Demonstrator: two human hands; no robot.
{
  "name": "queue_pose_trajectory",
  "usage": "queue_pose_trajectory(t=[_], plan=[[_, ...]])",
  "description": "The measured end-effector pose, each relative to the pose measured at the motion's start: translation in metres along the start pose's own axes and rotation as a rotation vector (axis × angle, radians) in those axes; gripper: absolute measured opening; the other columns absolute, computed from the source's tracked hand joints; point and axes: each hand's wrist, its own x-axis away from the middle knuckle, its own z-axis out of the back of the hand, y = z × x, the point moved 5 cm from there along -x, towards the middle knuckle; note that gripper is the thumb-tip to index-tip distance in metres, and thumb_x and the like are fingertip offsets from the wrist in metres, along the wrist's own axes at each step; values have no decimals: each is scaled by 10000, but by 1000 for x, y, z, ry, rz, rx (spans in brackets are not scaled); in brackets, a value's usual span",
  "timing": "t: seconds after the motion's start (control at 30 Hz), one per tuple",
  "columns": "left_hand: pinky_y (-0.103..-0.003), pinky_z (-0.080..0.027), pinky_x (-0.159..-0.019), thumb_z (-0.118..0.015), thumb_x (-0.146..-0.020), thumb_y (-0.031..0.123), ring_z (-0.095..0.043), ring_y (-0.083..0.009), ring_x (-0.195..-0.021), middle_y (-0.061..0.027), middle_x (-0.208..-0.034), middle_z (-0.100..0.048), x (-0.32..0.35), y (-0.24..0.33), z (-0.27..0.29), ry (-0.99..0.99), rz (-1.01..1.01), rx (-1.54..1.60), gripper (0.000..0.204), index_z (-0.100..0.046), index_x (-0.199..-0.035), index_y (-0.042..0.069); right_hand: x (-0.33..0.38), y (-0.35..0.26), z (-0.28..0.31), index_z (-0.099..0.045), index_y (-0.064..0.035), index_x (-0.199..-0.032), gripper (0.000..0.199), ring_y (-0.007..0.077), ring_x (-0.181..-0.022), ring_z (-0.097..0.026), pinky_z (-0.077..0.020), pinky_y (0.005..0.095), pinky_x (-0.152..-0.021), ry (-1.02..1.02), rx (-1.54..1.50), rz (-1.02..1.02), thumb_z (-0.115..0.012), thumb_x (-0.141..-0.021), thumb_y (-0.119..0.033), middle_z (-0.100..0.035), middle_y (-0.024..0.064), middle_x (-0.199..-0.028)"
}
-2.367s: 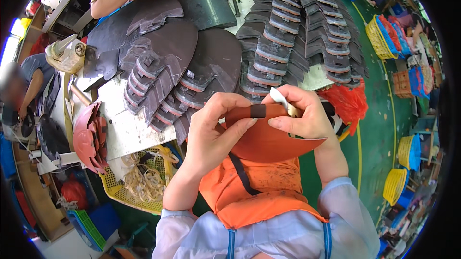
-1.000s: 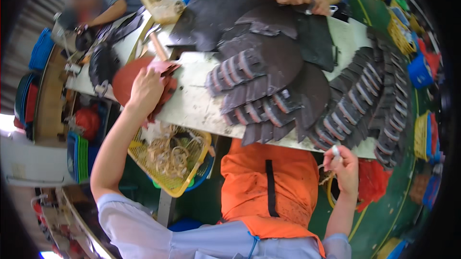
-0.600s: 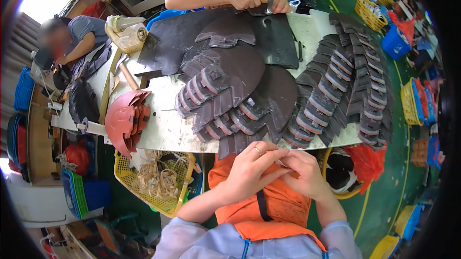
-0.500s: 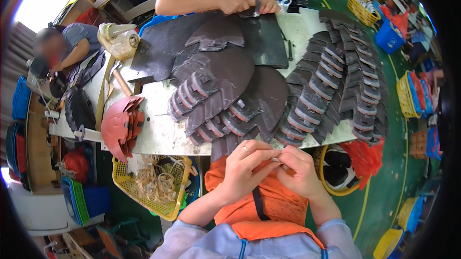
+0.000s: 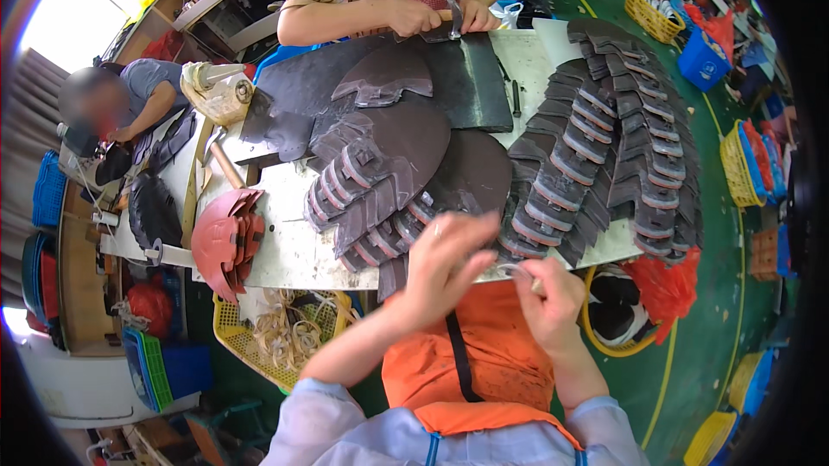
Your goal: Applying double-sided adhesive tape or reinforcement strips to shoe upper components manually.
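My left hand (image 5: 445, 260) hovers with fingers spread over the near edge of the white table (image 5: 285, 254), just short of a fanned stack of dark fan-shaped pieces with grey tabs (image 5: 380, 181). It holds nothing. My right hand (image 5: 548, 300) is closed around a small pale tool (image 5: 516, 271) above my orange apron (image 5: 488, 354), beside the left hand. A stack of red pieces of the same shape (image 5: 226, 237) lies at the table's left end, out of reach of both hands.
Long rows of dark pieces (image 5: 604, 146) cover the table's right side. Across the table a co-worker's hands (image 5: 432, 17) work on a black mat (image 5: 484, 77). Another person (image 5: 129, 103) sits far left. A yellow basket (image 5: 259, 341) hangs under the table; a red bag (image 5: 665, 285) lies right.
Earlier both hands held a red piece; my left hand laid it on the red stack, came back to my right hand over the apron, and now rises with fingers spread toward the dark pieces.
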Motion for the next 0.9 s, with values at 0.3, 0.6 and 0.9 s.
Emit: queue_pose_trajectory(t=[0.3, 0.6, 0.9], plan=[[-385, -563, -636, -609, -862, 113, -744, -283, -744, -118, -764, -733, -111, -245, 53, -497, 122, -1383, 51, -617, -909, 95, 42, 41, 37, -645, 3, -893, 108, 22, -595, -444, -343, 209, -523, 64, -281, -634, -714, -909, -79, -538, -40, -657], [-476, -562, -662, -611, -843, 98, -726, -357, -761, -160, -770, -719, -132, -242, 55, -470, 100, -1236, 145, -630, -984, 71, 69, 76, 68, -633, 3, -898, 146, 3, -591, -422, -306, 199, -528, 178, -327, -766, -655, -971, -122, -512, -59, -663], [-529, -527, -807, -427, -990, 305, -683, -459, -921, -259, -963, -714, -151, -189, 121, 272, 415, -876, 334, -667, -1113, 108, 81, 75, 70, -638, -10, -911, 110, 1, -598, -393, -292, 199, -531, 168, -269, -748, -660, -967, -102, -491, -75, -660]])
